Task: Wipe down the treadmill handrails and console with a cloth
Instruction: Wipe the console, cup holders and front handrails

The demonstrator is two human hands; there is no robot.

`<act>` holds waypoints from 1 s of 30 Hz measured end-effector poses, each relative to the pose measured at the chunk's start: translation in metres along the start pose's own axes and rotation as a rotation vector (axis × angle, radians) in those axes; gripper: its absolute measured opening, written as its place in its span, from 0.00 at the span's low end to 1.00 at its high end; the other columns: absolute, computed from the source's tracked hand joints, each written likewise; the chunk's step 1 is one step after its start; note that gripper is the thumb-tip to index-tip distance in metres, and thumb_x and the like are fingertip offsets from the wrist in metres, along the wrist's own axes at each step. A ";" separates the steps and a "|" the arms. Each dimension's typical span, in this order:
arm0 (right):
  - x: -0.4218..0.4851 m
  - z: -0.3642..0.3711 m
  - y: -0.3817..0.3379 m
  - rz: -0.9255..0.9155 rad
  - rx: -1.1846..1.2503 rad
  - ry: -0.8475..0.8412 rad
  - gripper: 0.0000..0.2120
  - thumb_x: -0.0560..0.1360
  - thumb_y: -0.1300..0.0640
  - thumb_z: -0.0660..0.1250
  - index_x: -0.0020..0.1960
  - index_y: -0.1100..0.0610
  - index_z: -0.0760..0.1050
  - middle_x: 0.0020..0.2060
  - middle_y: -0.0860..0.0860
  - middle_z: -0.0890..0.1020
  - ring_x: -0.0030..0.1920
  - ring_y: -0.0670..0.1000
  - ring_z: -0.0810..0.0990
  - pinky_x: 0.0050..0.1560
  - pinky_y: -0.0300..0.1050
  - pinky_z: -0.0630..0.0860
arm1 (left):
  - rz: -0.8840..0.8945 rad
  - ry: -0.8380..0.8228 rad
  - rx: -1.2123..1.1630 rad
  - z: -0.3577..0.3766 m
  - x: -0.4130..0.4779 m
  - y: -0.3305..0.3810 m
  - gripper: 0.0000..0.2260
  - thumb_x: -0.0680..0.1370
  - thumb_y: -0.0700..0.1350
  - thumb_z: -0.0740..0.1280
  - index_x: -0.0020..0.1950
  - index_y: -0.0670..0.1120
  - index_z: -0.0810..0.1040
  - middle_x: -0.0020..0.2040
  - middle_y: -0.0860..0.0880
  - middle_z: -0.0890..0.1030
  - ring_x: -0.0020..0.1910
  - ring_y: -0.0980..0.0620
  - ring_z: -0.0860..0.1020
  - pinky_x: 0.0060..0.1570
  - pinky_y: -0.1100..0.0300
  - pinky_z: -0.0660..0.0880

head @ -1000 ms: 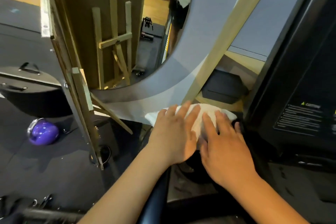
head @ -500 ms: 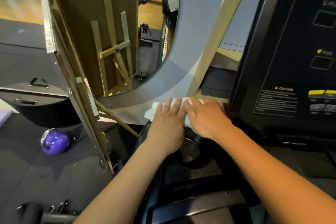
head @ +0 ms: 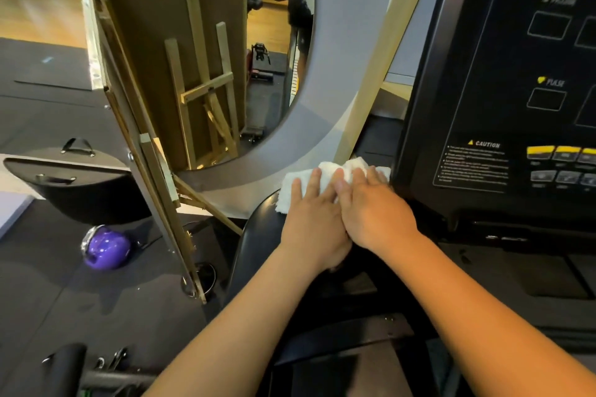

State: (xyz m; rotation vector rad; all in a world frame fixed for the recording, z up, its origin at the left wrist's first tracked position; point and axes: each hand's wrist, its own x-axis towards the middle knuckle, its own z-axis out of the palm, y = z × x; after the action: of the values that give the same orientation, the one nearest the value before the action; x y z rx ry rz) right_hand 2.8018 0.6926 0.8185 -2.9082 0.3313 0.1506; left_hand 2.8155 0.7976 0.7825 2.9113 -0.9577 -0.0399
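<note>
— Left of the treadmill, what do you see?
— One glossy purple ball (head: 106, 248) on dark matting. Then one fluffy white cloth (head: 325, 176) on the rounded black handrail (head: 258, 235) beside the console (head: 503, 80); my left hand (head: 311, 222) and right hand (head: 374, 211) press it, fingers flat.

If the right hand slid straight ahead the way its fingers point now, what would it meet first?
The right hand lies flat on the white cloth, fingers aimed up-left in the picture. Past the cloth's far edge it would probably meet the pale wooden mirror frame just behind, though depth there is unclear.
</note>
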 end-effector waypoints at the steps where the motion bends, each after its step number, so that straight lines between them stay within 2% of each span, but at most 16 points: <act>1: 0.001 -0.003 0.000 0.034 0.022 -0.021 0.27 0.82 0.42 0.42 0.76 0.54 0.53 0.78 0.55 0.53 0.74 0.58 0.61 0.64 0.57 0.68 | 0.006 -0.003 0.011 -0.001 0.007 0.000 0.31 0.79 0.55 0.54 0.80 0.52 0.47 0.80 0.47 0.51 0.77 0.37 0.47 0.72 0.36 0.49; 3: 0.000 -0.012 -0.003 0.096 0.025 -0.048 0.24 0.83 0.47 0.43 0.77 0.52 0.49 0.78 0.54 0.49 0.75 0.59 0.58 0.62 0.59 0.70 | 0.024 0.004 0.034 -0.003 0.017 -0.001 0.32 0.77 0.56 0.57 0.80 0.52 0.50 0.79 0.48 0.53 0.76 0.38 0.51 0.72 0.38 0.52; 5: -0.002 -0.014 -0.009 0.097 0.012 -0.031 0.23 0.83 0.49 0.44 0.77 0.52 0.50 0.78 0.56 0.48 0.77 0.59 0.51 0.63 0.60 0.70 | 0.022 0.032 0.033 -0.002 0.020 -0.003 0.34 0.76 0.57 0.58 0.79 0.52 0.49 0.78 0.48 0.55 0.75 0.39 0.54 0.72 0.39 0.53; 7: -0.010 -0.005 -0.014 0.048 -0.025 0.028 0.28 0.81 0.41 0.41 0.76 0.54 0.54 0.76 0.58 0.54 0.77 0.58 0.51 0.67 0.58 0.66 | -0.016 0.058 0.052 0.003 0.015 -0.002 0.34 0.78 0.58 0.57 0.80 0.52 0.46 0.79 0.47 0.52 0.76 0.38 0.52 0.73 0.40 0.51; 9: -0.023 0.009 -0.015 -0.069 -0.039 0.070 0.37 0.77 0.34 0.35 0.77 0.54 0.55 0.76 0.57 0.57 0.77 0.57 0.48 0.74 0.57 0.58 | -0.063 0.049 0.076 0.008 0.001 0.004 0.33 0.81 0.57 0.54 0.80 0.51 0.40 0.80 0.44 0.43 0.77 0.36 0.44 0.74 0.39 0.46; 10: -0.029 0.016 -0.013 -0.136 -0.028 0.047 0.38 0.76 0.34 0.33 0.78 0.52 0.52 0.77 0.57 0.54 0.78 0.56 0.43 0.76 0.56 0.52 | -0.085 0.040 0.077 0.010 -0.007 0.005 0.33 0.82 0.57 0.53 0.79 0.50 0.37 0.80 0.43 0.39 0.77 0.35 0.41 0.75 0.39 0.43; 12: -0.031 0.023 -0.008 -0.215 0.018 -0.030 0.32 0.77 0.34 0.35 0.79 0.44 0.44 0.79 0.54 0.44 0.76 0.53 0.33 0.77 0.56 0.43 | -0.116 0.039 0.050 0.013 -0.024 -0.001 0.32 0.82 0.57 0.50 0.79 0.49 0.36 0.79 0.41 0.36 0.77 0.35 0.38 0.75 0.40 0.41; 13: -0.026 0.024 -0.005 -0.239 0.029 -0.044 0.29 0.78 0.35 0.37 0.78 0.41 0.43 0.79 0.52 0.42 0.76 0.52 0.31 0.77 0.55 0.40 | -0.115 0.060 0.027 0.013 -0.029 -0.008 0.31 0.82 0.55 0.50 0.80 0.48 0.37 0.79 0.41 0.37 0.77 0.36 0.40 0.75 0.41 0.43; 16: -0.005 0.023 0.004 -0.354 -0.052 0.010 0.30 0.77 0.35 0.36 0.78 0.40 0.46 0.79 0.50 0.46 0.77 0.52 0.37 0.76 0.53 0.38 | -0.101 0.125 -0.047 0.004 -0.034 -0.031 0.30 0.81 0.50 0.54 0.80 0.47 0.45 0.81 0.44 0.47 0.79 0.43 0.47 0.76 0.48 0.52; 18: 0.012 0.020 0.008 -0.397 -0.100 -0.007 0.35 0.74 0.33 0.36 0.78 0.44 0.50 0.79 0.49 0.51 0.78 0.51 0.43 0.77 0.52 0.40 | -0.098 0.128 -0.122 -0.003 -0.034 -0.038 0.29 0.82 0.47 0.54 0.80 0.46 0.46 0.81 0.47 0.49 0.79 0.49 0.49 0.76 0.56 0.48; 20: 0.026 0.012 0.009 -0.423 -0.120 -0.051 0.40 0.71 0.31 0.36 0.78 0.46 0.51 0.78 0.49 0.53 0.78 0.51 0.47 0.76 0.51 0.42 | -0.145 0.131 -0.264 -0.008 -0.034 -0.042 0.27 0.83 0.45 0.55 0.80 0.48 0.50 0.80 0.51 0.51 0.79 0.54 0.51 0.73 0.62 0.51; 23: 0.028 0.003 0.009 -0.472 -0.098 -0.118 0.42 0.69 0.29 0.37 0.78 0.45 0.50 0.79 0.48 0.52 0.78 0.50 0.46 0.76 0.51 0.42 | -0.197 0.189 -0.368 -0.006 -0.038 -0.044 0.24 0.83 0.44 0.57 0.79 0.50 0.58 0.79 0.54 0.57 0.77 0.55 0.56 0.70 0.59 0.61; 25: 0.017 0.004 0.015 -0.547 -0.097 -0.138 0.41 0.70 0.28 0.44 0.79 0.45 0.48 0.79 0.47 0.49 0.78 0.51 0.42 0.76 0.52 0.40 | -0.211 0.198 -0.374 -0.004 -0.046 -0.041 0.23 0.82 0.45 0.57 0.78 0.50 0.61 0.78 0.53 0.61 0.76 0.53 0.60 0.69 0.57 0.64; 26: 0.012 0.007 0.019 -0.594 -0.115 -0.127 0.40 0.71 0.30 0.52 0.79 0.45 0.48 0.79 0.47 0.47 0.78 0.51 0.41 0.76 0.52 0.38 | -0.213 0.206 -0.363 -0.002 -0.052 -0.038 0.23 0.82 0.46 0.58 0.77 0.49 0.63 0.78 0.52 0.63 0.75 0.52 0.63 0.68 0.57 0.65; 28: 0.009 0.010 0.023 -0.648 -0.126 -0.087 0.37 0.75 0.44 0.63 0.79 0.46 0.49 0.79 0.47 0.49 0.78 0.54 0.42 0.76 0.49 0.37 | -0.207 0.238 -0.356 0.000 -0.061 -0.033 0.22 0.81 0.47 0.61 0.76 0.47 0.66 0.76 0.50 0.66 0.74 0.49 0.66 0.68 0.56 0.66; 30: 0.013 0.007 0.020 -0.634 -0.140 -0.064 0.33 0.77 0.58 0.62 0.78 0.49 0.52 0.78 0.48 0.52 0.78 0.55 0.46 0.76 0.49 0.40 | -0.206 0.263 -0.357 0.001 -0.063 -0.029 0.22 0.81 0.46 0.62 0.75 0.46 0.67 0.76 0.49 0.67 0.74 0.49 0.65 0.69 0.56 0.64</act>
State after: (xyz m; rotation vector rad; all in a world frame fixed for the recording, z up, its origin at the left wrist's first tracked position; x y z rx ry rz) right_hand 2.8095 0.6722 0.8062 -2.9684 -0.6312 0.1652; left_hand 2.7818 0.8580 0.7789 2.5880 -0.5429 0.1410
